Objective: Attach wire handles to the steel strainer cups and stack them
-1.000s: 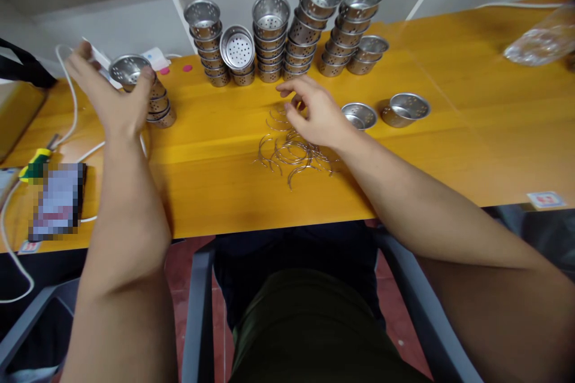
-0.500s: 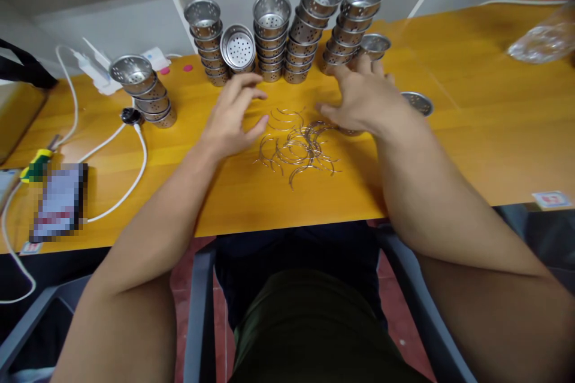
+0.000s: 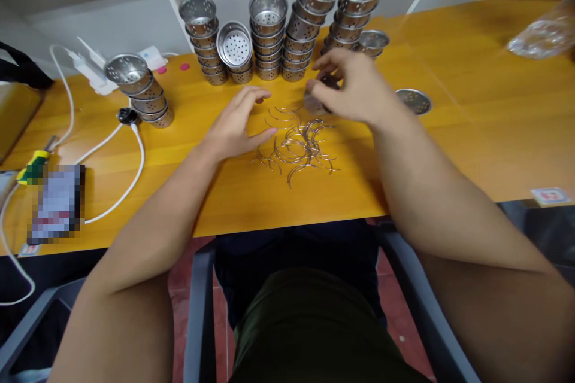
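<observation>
My right hand (image 3: 348,87) curls its thumb and fingers around a blurred grey metal cup (image 3: 315,103), held over the far side of the wire pile. My left hand (image 3: 238,121) is open, thumb and fingers apart, with nothing between them. Between and just in front of the hands lies a loose pile of thin curved metal wires (image 3: 303,146). Behind them stand stacks of perforated metal cups (image 3: 269,39), and one tilted cup (image 3: 236,46) faces me. A single cup (image 3: 374,42) is by the rightmost stack, partly behind my right hand.
A perforated metal disc or cup rim (image 3: 413,102) lies right of my right wrist. Another cup stack (image 3: 139,90) leans at left, near white cables and a plug adapter (image 3: 128,115). A phone-like object (image 3: 56,203) and a clear plastic bag (image 3: 541,36) also rest on the table.
My right hand has drawn left and toward me from the back cups, its fingers closing on a metal cup. The left hand has shifted only slightly.
</observation>
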Available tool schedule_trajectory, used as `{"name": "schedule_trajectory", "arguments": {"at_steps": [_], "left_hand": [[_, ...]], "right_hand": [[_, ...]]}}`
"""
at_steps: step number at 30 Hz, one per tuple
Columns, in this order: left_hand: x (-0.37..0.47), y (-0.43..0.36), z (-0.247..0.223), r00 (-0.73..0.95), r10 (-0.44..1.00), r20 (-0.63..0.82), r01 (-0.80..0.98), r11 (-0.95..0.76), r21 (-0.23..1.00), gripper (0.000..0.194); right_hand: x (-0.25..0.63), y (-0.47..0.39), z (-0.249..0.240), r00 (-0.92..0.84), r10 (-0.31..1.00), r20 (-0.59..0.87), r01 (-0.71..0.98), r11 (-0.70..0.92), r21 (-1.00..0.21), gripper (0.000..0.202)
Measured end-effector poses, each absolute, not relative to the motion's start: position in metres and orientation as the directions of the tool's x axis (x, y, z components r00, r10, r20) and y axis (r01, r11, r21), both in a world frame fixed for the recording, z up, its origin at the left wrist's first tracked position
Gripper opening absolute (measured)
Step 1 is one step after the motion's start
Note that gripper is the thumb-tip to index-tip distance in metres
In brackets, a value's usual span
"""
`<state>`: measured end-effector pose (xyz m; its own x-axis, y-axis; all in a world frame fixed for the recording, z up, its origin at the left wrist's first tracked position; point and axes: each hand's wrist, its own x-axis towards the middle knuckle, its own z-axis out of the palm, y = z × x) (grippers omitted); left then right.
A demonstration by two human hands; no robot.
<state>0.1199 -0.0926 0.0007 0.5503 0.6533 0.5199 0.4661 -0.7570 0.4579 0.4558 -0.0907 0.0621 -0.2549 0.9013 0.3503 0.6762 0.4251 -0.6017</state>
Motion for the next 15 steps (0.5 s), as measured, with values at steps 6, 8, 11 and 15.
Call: {"name": "schedule_trajectory", "arguments": {"at_steps": [6, 8, 11, 15], "left_hand": [[0.138, -0.094, -0.016, 0.564, 0.630, 0.533, 0.354, -0.768, 0.533, 0.118], [0.137, -0.090, -0.019, 0.543, 0.626, 0.561, 0.343, -0.774, 0.532, 0.108], [0.129, -0.079, -0.026, 0.471, 0.655, 0.591, 0.344, -0.753, 0.561, 0.100], [0.114, -0.058, -0.040, 0.348, 0.725, 0.594, 0.297, -0.686, 0.664, 0.103]], "right_hand": [[0.393, -0.100, 0.014, -0.327, 0.776, 0.539, 0.415, 0.630, -0.657, 0.084], [0.386, -0.100, 0.009, -0.342, 0.766, 0.545, 0.397, 0.643, -0.655, 0.089], [0.393, -0.095, 0.009, -0.322, 0.780, 0.536, 0.410, 0.626, -0.664, 0.081], [0.418, -0.082, 0.009, -0.352, 0.824, 0.445, 0.596, 0.564, -0.572, 0.050]]}}
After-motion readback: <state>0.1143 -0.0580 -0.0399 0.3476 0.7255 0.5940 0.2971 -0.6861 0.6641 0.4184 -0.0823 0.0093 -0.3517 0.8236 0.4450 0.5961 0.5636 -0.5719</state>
